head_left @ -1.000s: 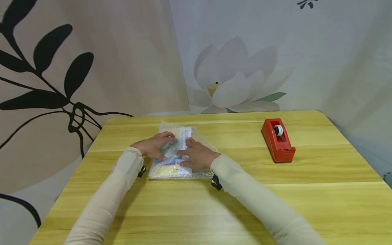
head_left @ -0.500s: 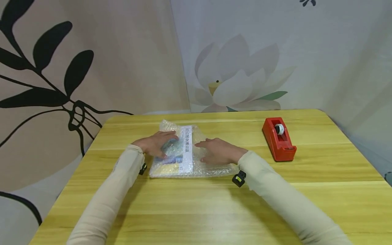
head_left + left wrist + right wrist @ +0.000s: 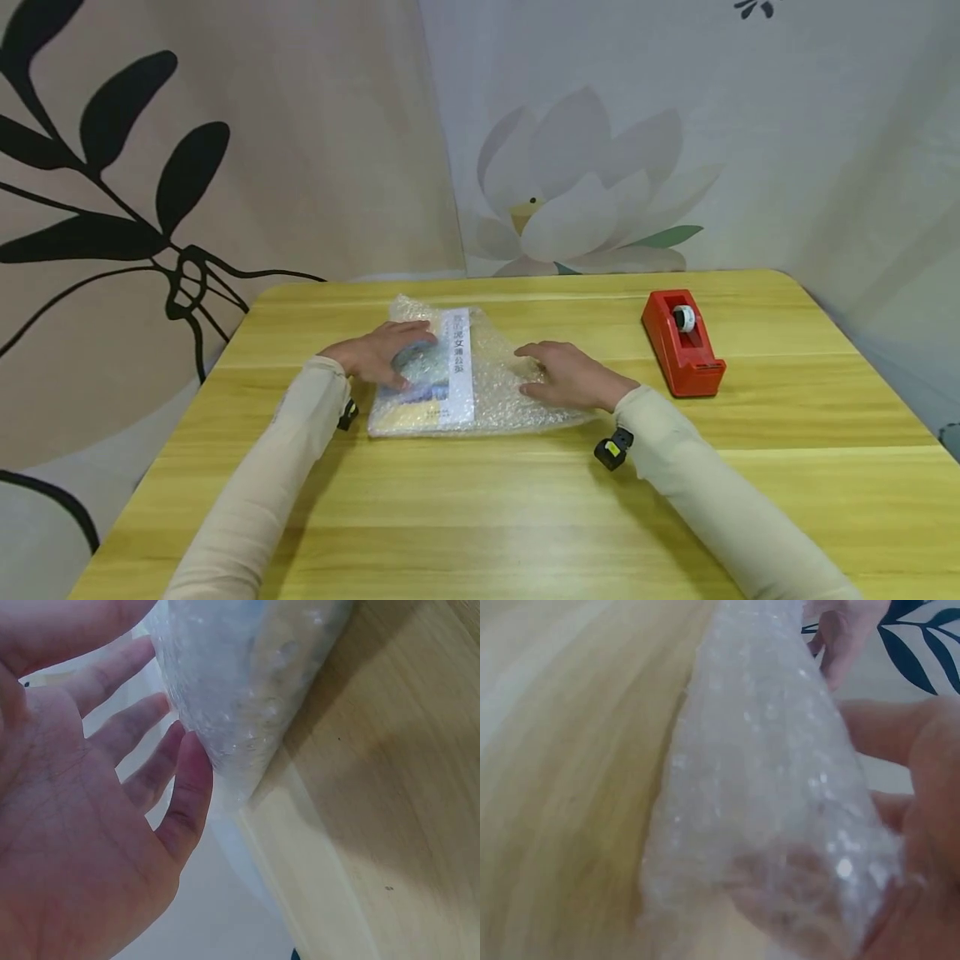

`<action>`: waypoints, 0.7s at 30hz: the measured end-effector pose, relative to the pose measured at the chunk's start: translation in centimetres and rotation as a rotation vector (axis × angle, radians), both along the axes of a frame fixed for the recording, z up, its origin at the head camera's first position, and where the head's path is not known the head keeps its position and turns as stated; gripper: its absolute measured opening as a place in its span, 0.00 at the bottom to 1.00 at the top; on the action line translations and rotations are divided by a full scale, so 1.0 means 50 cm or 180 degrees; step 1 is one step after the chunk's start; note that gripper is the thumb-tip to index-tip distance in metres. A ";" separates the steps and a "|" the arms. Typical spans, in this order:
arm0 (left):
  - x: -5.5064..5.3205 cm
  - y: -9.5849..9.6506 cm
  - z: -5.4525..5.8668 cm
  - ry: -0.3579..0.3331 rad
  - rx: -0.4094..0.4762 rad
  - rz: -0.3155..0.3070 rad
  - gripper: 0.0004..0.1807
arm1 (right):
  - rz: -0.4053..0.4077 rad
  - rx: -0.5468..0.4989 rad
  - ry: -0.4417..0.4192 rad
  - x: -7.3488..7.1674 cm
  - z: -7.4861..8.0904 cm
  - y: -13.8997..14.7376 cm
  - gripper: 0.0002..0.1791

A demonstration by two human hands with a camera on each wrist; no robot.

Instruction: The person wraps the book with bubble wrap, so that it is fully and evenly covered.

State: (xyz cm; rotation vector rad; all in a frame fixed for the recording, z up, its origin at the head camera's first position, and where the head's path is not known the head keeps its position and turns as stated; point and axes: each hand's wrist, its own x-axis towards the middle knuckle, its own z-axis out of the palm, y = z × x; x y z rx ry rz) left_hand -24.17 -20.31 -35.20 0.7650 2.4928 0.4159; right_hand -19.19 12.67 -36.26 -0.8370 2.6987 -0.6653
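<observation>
Clear bubble wrap (image 3: 498, 408) lies beneath both hands: the right-hand grip (image 3: 573, 375) is over its loose right end, fingers parted and relaxed, thumb well away from the forefinger, nothing seen clasped between them. The left-hand grip (image 3: 378, 354) is spread across the left part of the wrapping, fingers nearly straight; the left wrist view shows fingertips against the edge of the film, likewise holding nothing. What has just changed is on the right: a second ago those fingers lay over the book (image 3: 422, 410), and they have since moved off it to the right, while the left ones have stayed put. That leaves the white title strip (image 3: 460, 362) in full view and, in my judgement, puts the work at smoothing slack film outward while the other side is steadied. The book lies flat in the left part of the wrap, its yellow and blue cover blurred by the bubbles, on the far half of the wood-grain bench (image 3: 480, 521). Farther right, well apart from both hands, stands a red tape dispenser (image 3: 693, 375) with a tape roll (image 3: 683, 318) in it, untouched.
</observation>
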 end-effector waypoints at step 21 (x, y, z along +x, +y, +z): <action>0.003 0.005 -0.001 0.0004 0.0022 0.0039 0.43 | -0.0386 -0.1028 -0.1344 -0.003 -0.024 0.054 0.42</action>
